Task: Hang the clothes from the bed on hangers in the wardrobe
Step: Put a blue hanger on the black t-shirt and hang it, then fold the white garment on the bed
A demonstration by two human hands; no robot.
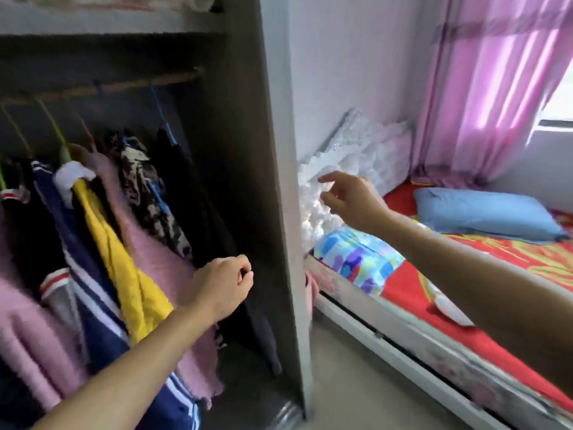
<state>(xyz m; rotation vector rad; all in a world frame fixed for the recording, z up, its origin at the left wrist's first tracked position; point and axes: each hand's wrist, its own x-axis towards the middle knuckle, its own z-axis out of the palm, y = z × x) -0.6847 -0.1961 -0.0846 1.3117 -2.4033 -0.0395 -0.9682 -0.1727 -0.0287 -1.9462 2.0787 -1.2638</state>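
The wardrobe (279,150) stands open on the left, and its rail (124,85) carries several garments on hangers: a yellow top (124,259), a fuzzy pink one (161,243), a navy striped one (90,274) and a black one (198,193) at the right end. My left hand (221,285) hovers in front of the black garment with its fingers curled and nothing visible in it. On the bed (403,290) a white ruffled garment (366,144) lies heaped against the wall. My right hand (350,201) reaches over it, fingers spread and relaxed, just at the fabric.
A folded blue and purple patterned cloth (356,259) lies at the bed's near corner, below my right forearm. A blue pillow (483,212) rests further along the red sheet. Pink curtains (496,88) hang by the window. The wardrobe's grey side panel separates the two hands.
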